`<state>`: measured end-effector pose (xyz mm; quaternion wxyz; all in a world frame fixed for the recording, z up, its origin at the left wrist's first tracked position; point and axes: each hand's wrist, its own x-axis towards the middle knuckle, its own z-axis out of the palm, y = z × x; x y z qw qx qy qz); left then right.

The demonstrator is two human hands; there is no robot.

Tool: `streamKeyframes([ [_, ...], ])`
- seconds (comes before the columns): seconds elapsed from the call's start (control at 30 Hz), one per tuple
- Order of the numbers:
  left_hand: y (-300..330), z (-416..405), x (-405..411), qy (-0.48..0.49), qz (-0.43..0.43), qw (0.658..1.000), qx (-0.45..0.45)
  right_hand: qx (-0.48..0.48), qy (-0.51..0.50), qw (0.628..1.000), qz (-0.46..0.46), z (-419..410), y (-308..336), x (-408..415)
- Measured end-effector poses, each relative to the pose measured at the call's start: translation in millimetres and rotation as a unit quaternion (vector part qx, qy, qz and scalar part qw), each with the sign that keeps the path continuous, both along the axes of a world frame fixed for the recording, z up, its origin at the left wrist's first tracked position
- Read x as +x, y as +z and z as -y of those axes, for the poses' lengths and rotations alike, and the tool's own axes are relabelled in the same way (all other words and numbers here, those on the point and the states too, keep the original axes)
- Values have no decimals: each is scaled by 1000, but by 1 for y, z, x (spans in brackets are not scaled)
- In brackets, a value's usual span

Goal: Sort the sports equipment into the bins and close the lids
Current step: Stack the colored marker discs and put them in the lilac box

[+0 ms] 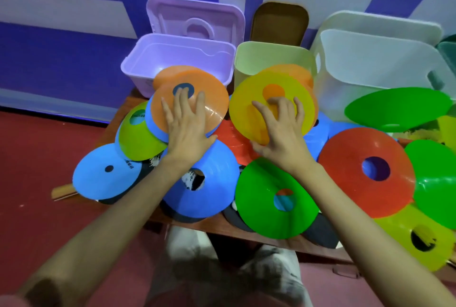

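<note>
Many flat disc cones in several colours lie heaped on a low wooden table (249,234). My left hand (188,126) lies on a tilted orange cone (209,94) stacked on a blue one, fingers spread on top, thumb at its lower edge. My right hand (281,129) grips a yellow cone (249,99), fingers curled over it and thumb under its rim, with an orange cone behind it. Three open bins stand behind the heap: a lilac bin (177,60), a cream bin (271,56) and a white bin (382,60).
Each bin's lid leans on the wall behind it: lilac lid (195,17), brown lid (280,23), white lid (380,22). A teal bin (447,49) shows at the right edge. Blue (212,190), green (266,190) and red (345,158) cones lie nearest me, over black items.
</note>
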<state>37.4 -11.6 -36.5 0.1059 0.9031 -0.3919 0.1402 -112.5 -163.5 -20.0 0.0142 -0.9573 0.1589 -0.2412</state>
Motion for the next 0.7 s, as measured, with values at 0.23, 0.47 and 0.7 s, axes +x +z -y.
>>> streamKeyframes([
  [0.23,3,-6,7,-13,-9,998,-65,22,4,994,109,-16,-1,-17],
  [0.47,18,-20,11,-24,-67,989,-131,47,23,980,193,-32,7,-29],
  [0.7,31,-20,5,-22,-138,964,-227,107,39,961,251,-42,18,-36],
])
